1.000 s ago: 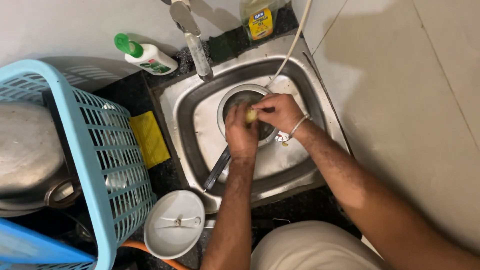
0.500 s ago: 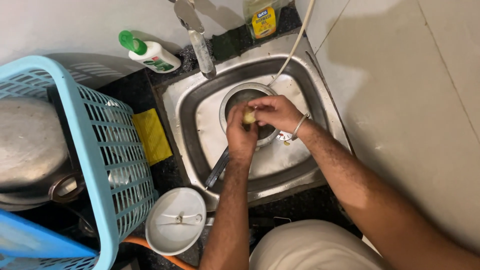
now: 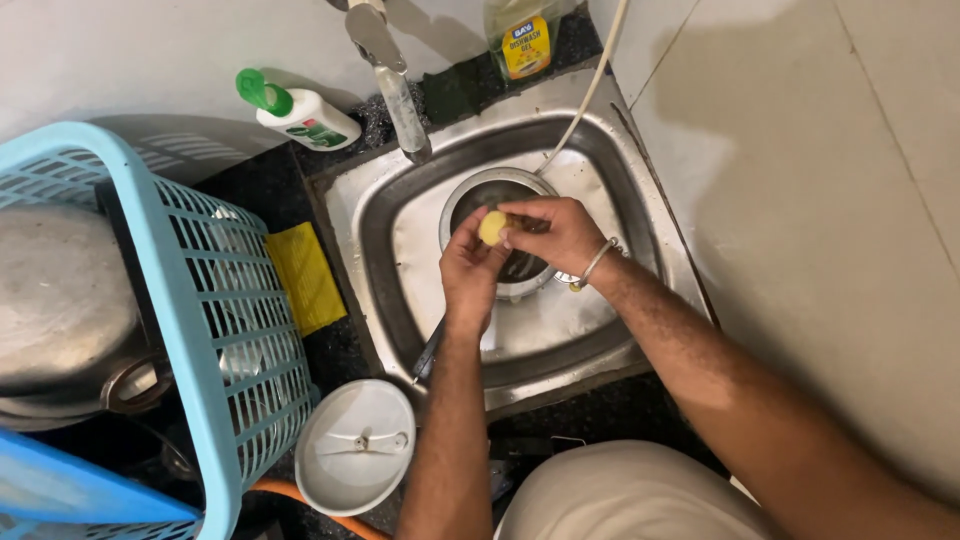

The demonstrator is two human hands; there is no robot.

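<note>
the steel sink is sitting beside a blue basket and a white lid. since a second ago both hands are staying over the round pot; left hand and right hand are pinching the small yellow piece, rubbing continuing.

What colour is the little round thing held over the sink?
Pale yellow; the small round object shows best in the head view.
</note>
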